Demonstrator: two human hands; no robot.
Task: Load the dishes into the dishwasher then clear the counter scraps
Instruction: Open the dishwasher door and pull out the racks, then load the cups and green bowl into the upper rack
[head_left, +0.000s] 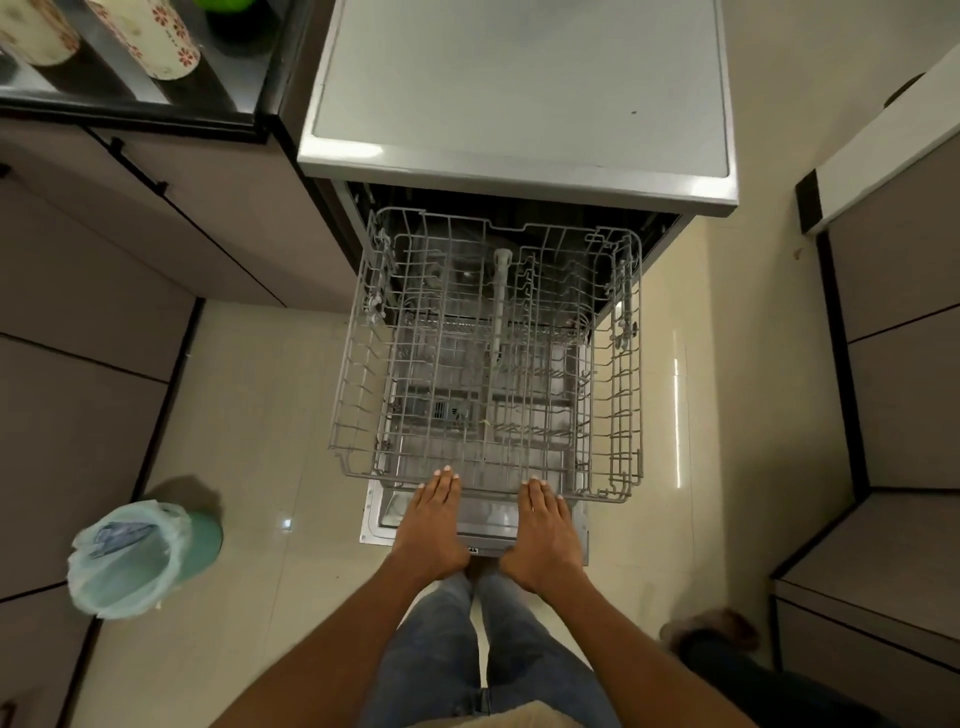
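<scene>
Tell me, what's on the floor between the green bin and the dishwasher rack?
Nothing. The head view shows only bare, shiny floor tile between the bag-lined green bin and the pulled-out, empty dishwasher rack.

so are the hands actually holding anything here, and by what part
Nothing is gripped. The left hand and right hand lie flat, fingers straight, fingertips at the front rim of the pulled-out upper rack.

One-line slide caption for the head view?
Both hands, left and right, flat at the front edge of the empty grey wire dishwasher rack, pulled out.
</scene>
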